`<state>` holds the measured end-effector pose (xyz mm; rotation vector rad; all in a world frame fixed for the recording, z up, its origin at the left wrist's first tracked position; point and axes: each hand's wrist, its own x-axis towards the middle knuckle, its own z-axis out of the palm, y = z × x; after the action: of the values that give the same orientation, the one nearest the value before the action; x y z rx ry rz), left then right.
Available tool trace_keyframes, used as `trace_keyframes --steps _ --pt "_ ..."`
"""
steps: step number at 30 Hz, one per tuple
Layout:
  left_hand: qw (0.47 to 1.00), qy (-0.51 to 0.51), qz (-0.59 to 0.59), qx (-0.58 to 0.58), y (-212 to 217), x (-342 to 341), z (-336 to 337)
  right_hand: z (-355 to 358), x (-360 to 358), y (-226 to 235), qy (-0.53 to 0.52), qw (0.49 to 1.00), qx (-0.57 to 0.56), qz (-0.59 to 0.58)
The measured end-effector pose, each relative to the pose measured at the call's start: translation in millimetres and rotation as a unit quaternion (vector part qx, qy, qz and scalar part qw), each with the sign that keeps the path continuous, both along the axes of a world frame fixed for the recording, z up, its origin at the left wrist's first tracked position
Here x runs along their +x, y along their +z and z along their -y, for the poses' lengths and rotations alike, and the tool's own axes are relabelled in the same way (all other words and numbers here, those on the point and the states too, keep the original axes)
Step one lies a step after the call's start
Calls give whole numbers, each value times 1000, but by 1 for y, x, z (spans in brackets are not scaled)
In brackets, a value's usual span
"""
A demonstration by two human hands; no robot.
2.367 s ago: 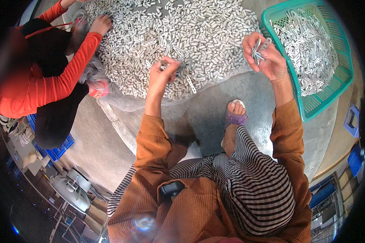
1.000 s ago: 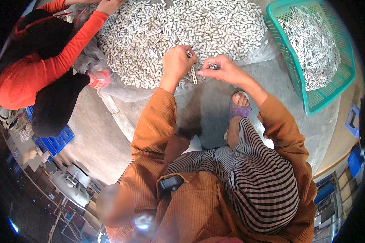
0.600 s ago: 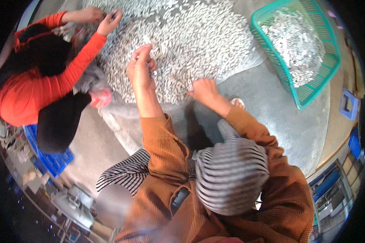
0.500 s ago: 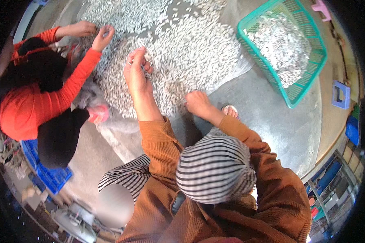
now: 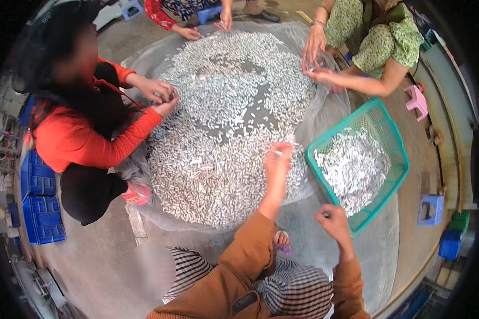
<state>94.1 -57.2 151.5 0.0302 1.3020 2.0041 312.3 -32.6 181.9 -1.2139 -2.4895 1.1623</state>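
Observation:
A wide heap of small silvery-white tube-shaped pieces [image 5: 207, 186] lies before me on a thin see-through sheet [image 5: 324, 119]. Above the heap's right side is my left hand [image 5: 278, 159], closed with a small pale piece showing at its fingers. My right hand [image 5: 335, 222] is curled by the near corner of a green plastic basket [image 5: 357, 226]; something dark shows between its fingers, too small to make out. Inside the basket lies a mound of silvery-white pieces [image 5: 356, 170], several of them longer and strip-like.
At left a co-worker in an orange-red top [image 5: 98, 141] holds both hands over the heap. Other people's hands [image 5: 316, 58] work along the far side. A pink stool [image 5: 415, 102] and a lilac stool [image 5: 430, 209] stand at right, blue crates [image 5: 41, 199] at left.
The view has shifted to take in the whole heap. My left hand has moved right across it. My right hand has gone from the heap's near edge to beside the basket.

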Motion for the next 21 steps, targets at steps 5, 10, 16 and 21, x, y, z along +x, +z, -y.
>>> trace_keyframes --steps 5,10,16,21 --pt "933 -198 -301 16 13 72 -69 -79 50 -10 -157 981 88 -76" --pt "576 -192 -794 21 28 -17 -105 -80 51 21 -54 860 490 132" --pt "456 -420 -718 -317 60 -152 -24 12 -11 -61 172 973 151 -34" --pt "433 -469 -696 -328 -18 -198 61 64 -50 -151 369 917 150 -3"
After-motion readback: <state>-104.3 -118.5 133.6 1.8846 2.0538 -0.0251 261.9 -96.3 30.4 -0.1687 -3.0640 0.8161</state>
